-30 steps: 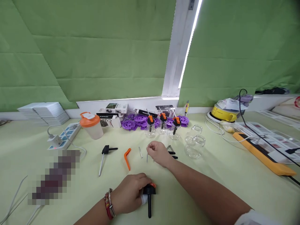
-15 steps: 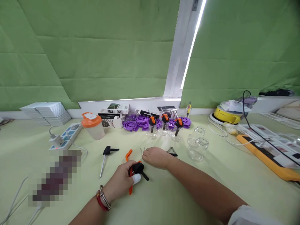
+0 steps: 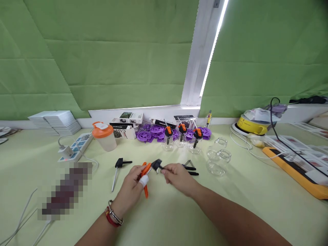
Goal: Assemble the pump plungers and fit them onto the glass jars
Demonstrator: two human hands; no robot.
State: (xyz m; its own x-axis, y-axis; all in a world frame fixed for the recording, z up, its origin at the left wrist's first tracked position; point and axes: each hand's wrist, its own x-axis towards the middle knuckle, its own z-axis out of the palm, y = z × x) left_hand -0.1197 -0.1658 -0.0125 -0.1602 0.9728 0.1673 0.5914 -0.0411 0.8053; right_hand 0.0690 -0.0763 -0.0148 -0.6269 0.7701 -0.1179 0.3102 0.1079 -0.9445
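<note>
My left hand (image 3: 129, 187) holds a black pump head (image 3: 155, 165) with an orange lever (image 3: 145, 174), lifted a little above the pale green table (image 3: 179, 218). A white bandage wraps one left fingertip. My right hand (image 3: 178, 176) meets it from the right, fingertips pinched on the black spout end of the same part. A thin metal piece seems to sit between those fingers, too small to tell. Just behind my right hand lie a spring and two black sticks (image 3: 190, 166).
A black part with a metal tube (image 3: 116, 169) lies to the left. Behind stand three small pump bottles (image 3: 181, 138), empty glass jars (image 3: 218, 157), purple discs (image 3: 151, 133), an orange-lidded cup (image 3: 104, 136), a power strip (image 3: 74, 148) and boxes (image 3: 126, 119). An orange-edged tray (image 3: 294, 167) is right.
My left hand lifted the pump head from the near table, picked up the orange lever with it, and carried both forward. My right hand came off the table and pinched the spout.
</note>
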